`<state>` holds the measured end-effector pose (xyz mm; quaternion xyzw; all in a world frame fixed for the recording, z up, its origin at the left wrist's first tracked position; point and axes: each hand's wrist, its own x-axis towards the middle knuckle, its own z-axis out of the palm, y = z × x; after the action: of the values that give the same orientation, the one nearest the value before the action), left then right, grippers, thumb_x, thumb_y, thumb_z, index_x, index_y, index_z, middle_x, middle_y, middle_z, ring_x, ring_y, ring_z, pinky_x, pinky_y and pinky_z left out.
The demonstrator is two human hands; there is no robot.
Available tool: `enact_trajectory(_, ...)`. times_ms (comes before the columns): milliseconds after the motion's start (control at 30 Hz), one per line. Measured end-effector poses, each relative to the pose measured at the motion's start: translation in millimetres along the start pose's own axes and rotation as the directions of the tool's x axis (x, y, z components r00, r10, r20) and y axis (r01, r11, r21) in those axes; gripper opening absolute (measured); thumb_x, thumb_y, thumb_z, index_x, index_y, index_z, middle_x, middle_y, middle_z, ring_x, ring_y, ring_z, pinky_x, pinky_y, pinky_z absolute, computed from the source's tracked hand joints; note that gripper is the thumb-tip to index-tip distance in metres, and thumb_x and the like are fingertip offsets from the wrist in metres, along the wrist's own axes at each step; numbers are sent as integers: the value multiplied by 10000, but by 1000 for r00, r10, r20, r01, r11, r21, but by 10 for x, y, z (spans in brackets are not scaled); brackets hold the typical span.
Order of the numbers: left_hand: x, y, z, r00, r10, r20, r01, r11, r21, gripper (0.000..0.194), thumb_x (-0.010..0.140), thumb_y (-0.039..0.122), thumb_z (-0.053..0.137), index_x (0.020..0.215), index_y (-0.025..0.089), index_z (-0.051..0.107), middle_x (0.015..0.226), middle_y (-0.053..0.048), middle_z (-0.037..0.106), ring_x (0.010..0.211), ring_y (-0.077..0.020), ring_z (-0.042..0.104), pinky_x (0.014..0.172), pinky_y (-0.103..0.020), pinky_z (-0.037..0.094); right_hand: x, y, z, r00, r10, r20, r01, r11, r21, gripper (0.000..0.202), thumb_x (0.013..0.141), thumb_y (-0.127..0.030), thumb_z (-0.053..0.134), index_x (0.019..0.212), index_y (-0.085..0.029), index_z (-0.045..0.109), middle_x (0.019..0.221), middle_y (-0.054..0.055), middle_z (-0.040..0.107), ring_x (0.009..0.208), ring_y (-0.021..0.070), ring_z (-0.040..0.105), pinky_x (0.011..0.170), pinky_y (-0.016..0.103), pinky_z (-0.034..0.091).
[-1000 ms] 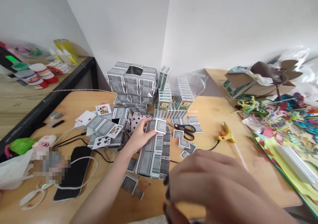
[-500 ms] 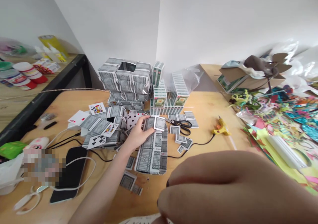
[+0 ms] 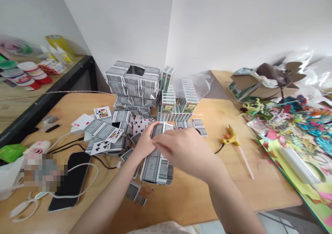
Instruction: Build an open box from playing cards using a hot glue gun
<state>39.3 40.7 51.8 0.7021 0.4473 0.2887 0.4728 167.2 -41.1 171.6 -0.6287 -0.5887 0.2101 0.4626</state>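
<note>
While the black phone [image 3: 75, 178] lies toward the near left corner of the surface [image 3: 197, 199], the card-covered piece [image 3: 151, 170] is close to the middle of the near edge, its long side pointing away. At its far end the left hand [image 3: 144, 143] holds it, thumb and fingers bent around; the right hand [image 3: 186, 149] is over the same end with curled fingers, and I cannot tell whether it grips something. If the right hand pressed harder than the left one supports, I think the piece could twist or its cards could bend. Toward the right edge is the yellow glue gun [image 3: 231, 138]; a pull on its cord [image 3: 220, 149] could drag it. By the far edge, the stacked card structure [image 3: 132, 85] and green packs [image 3: 192, 97] could topple, were the piece pushed strongly outward.
</note>
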Motion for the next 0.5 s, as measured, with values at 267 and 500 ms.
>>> enact_trajectory(267, -54, 108, 102, 979, 174, -104, -144, 957, 250, 371, 720, 232, 555, 1090, 229, 577, 1329, -58, 410, 1260, -245, 340, 1065, -397, 269, 47, 840, 248, 975, 160, -153, -200, 933, -299, 196, 715, -331, 551, 845, -193, 602, 776, 54, 587, 610, 157, 521, 570, 294, 399)
enact_trajectory(500, -99, 260, 188, 942, 335, 25, -310, 839, 448, 156, 772, 193, 494, 760, 203, 650, 1283, -44, 474, 1256, -271, 332, 1044, -479, 306, -1, 970, 270, 812, 533, 238, -582, 771, 258, 359, 685, -455, 579, 893, -167, 631, 758, 40, 641, 665, 194, 592, 479, 286, 500)
